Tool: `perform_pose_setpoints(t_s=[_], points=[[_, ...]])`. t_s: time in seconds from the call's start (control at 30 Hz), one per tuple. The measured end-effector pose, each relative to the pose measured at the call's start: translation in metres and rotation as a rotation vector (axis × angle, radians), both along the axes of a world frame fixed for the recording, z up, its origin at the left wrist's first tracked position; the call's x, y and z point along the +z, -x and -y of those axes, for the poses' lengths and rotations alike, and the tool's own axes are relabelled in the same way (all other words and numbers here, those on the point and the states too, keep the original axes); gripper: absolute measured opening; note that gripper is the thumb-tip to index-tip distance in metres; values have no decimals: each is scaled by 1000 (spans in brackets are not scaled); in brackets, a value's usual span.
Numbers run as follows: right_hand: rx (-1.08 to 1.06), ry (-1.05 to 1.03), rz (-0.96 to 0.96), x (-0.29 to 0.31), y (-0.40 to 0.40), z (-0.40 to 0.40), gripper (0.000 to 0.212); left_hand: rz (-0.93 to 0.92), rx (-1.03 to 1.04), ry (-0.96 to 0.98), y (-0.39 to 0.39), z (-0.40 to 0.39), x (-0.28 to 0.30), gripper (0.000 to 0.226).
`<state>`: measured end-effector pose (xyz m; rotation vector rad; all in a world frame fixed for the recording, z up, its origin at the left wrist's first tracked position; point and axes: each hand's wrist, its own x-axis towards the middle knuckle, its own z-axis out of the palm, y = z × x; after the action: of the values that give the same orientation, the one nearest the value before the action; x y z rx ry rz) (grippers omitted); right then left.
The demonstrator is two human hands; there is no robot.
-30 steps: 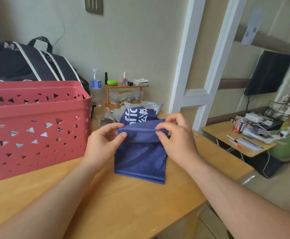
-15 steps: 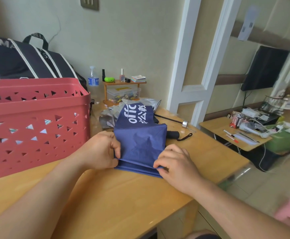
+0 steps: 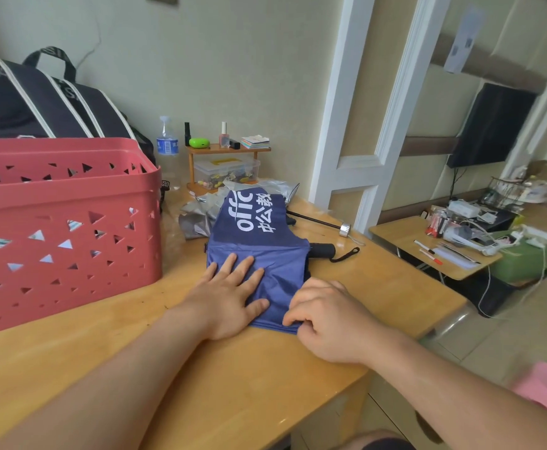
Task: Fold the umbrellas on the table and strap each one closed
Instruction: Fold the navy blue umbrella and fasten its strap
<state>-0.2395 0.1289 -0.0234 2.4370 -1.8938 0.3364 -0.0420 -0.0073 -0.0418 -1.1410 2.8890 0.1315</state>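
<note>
Left hand [image 3: 230, 297] is lying flat on the blue umbrella [image 3: 265, 254], fingers straight and spread, palm pressing the canopy down onto the table [image 3: 200, 378]. Right hand [image 3: 327, 319] is working just beside it, fingers curled and pinching the umbrella's near edge at its right corner. That umbrella is sitting flattened in the middle of the table, white lettering showing on the far panel, and its black handle [image 3: 322, 250] is poking out on the right side with a wrist loop [image 3: 347, 254] trailing off it. Behind the umbrella, silver fabric of a second umbrella [image 3: 213, 206] is lying crumpled, and a thin dark shaft with a metal cap [image 3: 345, 229] is running out to the umbrella's far right; whether that shaft belongs to the silver one I cannot tell. Left of the umbrella, close but apart, a red basket [image 3: 61, 228] with triangular cut-outs is standing on the table, and a black bag [image 3: 38, 105] is rising behind it. Further back from the umbrella, a water bottle [image 3: 167, 141] and a small wooden shelf [image 3: 226, 151] with little items are standing against the wall.
</note>
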Motion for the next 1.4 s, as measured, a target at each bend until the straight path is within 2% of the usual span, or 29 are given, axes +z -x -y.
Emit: perform_pose_setpoints(t_s=[0.13,0.2,0.3,0.47,0.6,0.77,0.83,0.9,1.07,1.13,1.23,1.3,1.37,1.4], points=[[-66,210,156,11,-16,31,44,2,15,22,3,-3,0,78],[-162,93,153,14,-26,55,51,-11,25,32,3,-4,0,82],[-375,-261,47,3,-18,81,75,-13,64,22,1,-4,-2,90],[-383,-322,23,-12,2,89,99,51,124,-33,1,-1,-3,105],[-372,-336,17,-6,0,87,95,63,133,-66,3,2,-2,109],[-273,-123,-23,0,-24,79,60,39,137,-70,2,1,-2,118],[-259,-216,26,-8,-19,72,63,28,148,-90,1,1,-2,124],[-332,-329,10,-10,0,66,75,29,160,-95,1,1,-1,124],[-381,-383,-6,-9,19,64,88,28,165,-123,0,-5,5,118],[-378,-370,14,-12,16,63,87,107,171,-140,1,-7,14,115],[-377,-349,21,-15,18,64,87,204,128,-26,17,-5,39,93],[-371,-341,30,-15,19,64,87,43,-13,107,37,-1,52,67],[-366,-332,37,-15,20,63,87,-127,-125,102,52,5,53,59],[-364,-334,37,-14,19,63,87,-138,-143,59,53,10,48,59]])
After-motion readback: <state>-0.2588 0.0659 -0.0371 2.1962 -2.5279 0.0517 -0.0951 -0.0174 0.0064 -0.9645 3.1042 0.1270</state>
